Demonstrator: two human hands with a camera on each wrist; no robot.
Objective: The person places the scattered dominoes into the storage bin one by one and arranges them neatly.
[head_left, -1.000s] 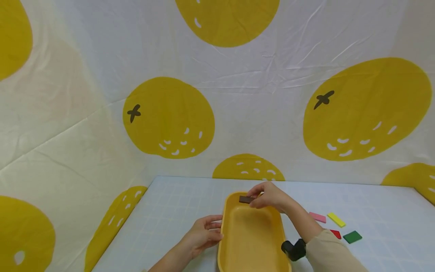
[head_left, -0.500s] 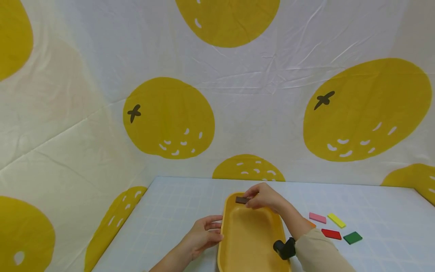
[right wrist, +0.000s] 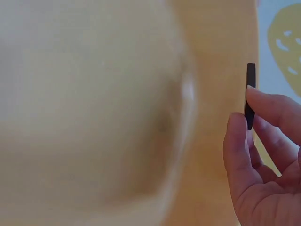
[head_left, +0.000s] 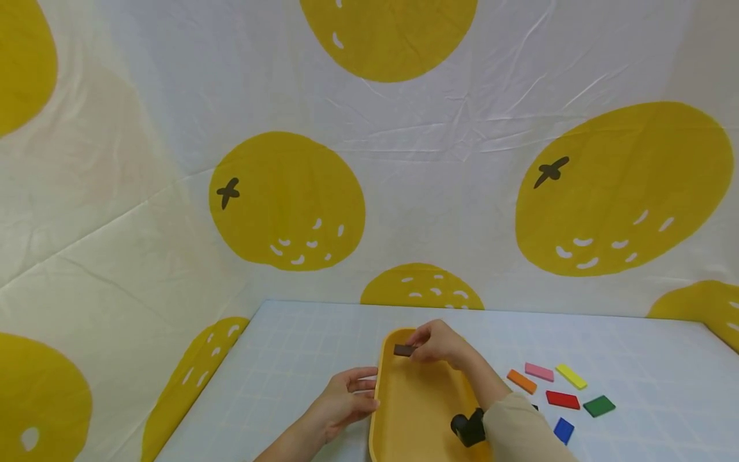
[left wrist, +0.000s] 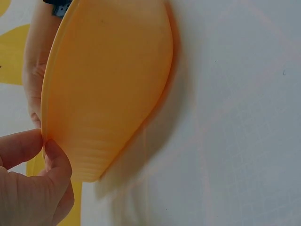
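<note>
A dark brown flat rectangular block [head_left: 405, 350] is pinched between the thumb and fingers of my right hand [head_left: 440, 345], over the far end of a yellow plastic tub [head_left: 427, 410]. In the right wrist view the dark block [right wrist: 250, 96] stands edge-on between thumb and fingertips. My left hand [head_left: 346, 401] is at the tub's left side. Its thumb and finger pinch the rim, as the left wrist view shows on the tub's outer wall [left wrist: 113, 84]. The right sleeve and wrist camera cover part of the tub's right side.
Right of the tub, flat blocks lie on the pale checked tabletop [head_left: 312, 340]: orange [head_left: 522, 381], pink [head_left: 539, 371], yellow [head_left: 571, 376], red [head_left: 562, 400], green [head_left: 599, 405] and blue [head_left: 564, 430]. A white sheet with yellow fruit [head_left: 439, 218] hangs behind.
My right hand has moved left and a little nearer with the dark block, uncovering the orange and blue blocks. The left hand has stayed at the tub's rim.
</note>
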